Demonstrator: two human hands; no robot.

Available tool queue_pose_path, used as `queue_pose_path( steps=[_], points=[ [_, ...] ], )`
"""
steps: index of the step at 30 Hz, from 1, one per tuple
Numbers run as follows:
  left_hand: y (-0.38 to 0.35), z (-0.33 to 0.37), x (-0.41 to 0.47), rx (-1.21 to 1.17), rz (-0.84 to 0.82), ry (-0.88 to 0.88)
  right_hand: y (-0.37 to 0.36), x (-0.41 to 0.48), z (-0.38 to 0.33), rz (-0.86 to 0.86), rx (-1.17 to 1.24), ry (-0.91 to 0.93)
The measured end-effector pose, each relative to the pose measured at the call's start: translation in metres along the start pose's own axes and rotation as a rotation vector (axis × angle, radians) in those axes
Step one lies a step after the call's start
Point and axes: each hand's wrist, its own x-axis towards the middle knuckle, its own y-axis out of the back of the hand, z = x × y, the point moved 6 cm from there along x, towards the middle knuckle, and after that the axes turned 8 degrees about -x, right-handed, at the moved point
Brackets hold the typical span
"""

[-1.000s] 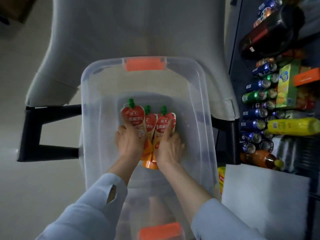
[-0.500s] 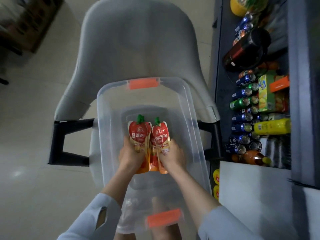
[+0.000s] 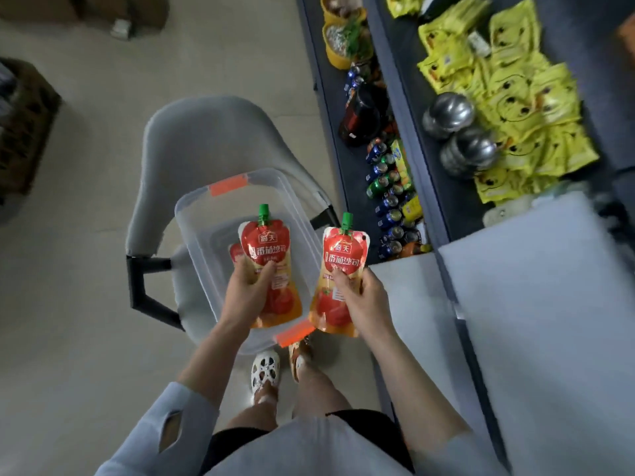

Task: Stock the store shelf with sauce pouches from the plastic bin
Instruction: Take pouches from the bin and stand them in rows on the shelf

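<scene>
3 tomato sauce pouches [image 3: 266, 245] are up: left hand [image 3: 247, 293] grips 2, right hand [image 3: 366, 300] grips 1. Picking looks done. Next, probably carry them right to the shelf [image 3: 446, 173].

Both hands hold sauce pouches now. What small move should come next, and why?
Probably move the right hand with its pouch rightward to the bare pale part of the shelf. The left hand also grips pouches above the bin, but the right one is nearest the shelf.

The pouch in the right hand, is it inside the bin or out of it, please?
Out: the right hand holds the pouch lifted, beyond the bin and its right rim.
</scene>
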Motion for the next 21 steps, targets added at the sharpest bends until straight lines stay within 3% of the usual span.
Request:
queue_pose_path(
  steps=[10, 21],
  points=[
    [-0.121, 0.060, -0.101, 0.147, -0.486, -0.144, 0.131, -0.132, 0.035, 0.426, 0.339, -0.021],
    [-0.276, 0.036, -0.245, 0.307, -0.957, -0.226, 0.255, -0.276, 0.108, 0.929, 0.472, -0.073]
  ],
)
